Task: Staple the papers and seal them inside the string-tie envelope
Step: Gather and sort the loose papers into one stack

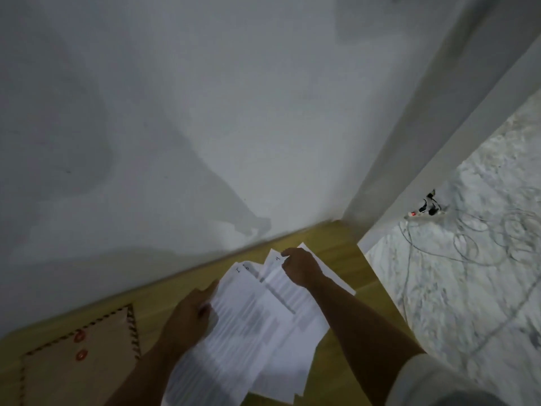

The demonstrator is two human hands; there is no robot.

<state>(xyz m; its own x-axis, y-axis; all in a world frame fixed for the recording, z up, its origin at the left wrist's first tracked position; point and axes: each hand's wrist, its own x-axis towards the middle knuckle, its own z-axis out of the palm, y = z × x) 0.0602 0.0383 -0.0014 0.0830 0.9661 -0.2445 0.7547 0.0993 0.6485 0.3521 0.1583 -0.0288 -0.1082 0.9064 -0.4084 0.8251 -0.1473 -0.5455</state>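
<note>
Left hand [190, 313] grips the fanned papers [257, 323]; right hand [300, 269] pinches a far corner. Step: squaring the stack, unstapled. Next needs aligned edges; no stapler visible; envelope [79, 367] lies left.

I see a plain white wall [205, 112] filling most of the view, dim light w/ soft shadows on it. Wooden desk [336, 238] butts against it at bottom. Right of desk: marble floor [468, 288], power strip [424, 215] w/ red light on it, loose cables [483, 244] nearby.
</note>
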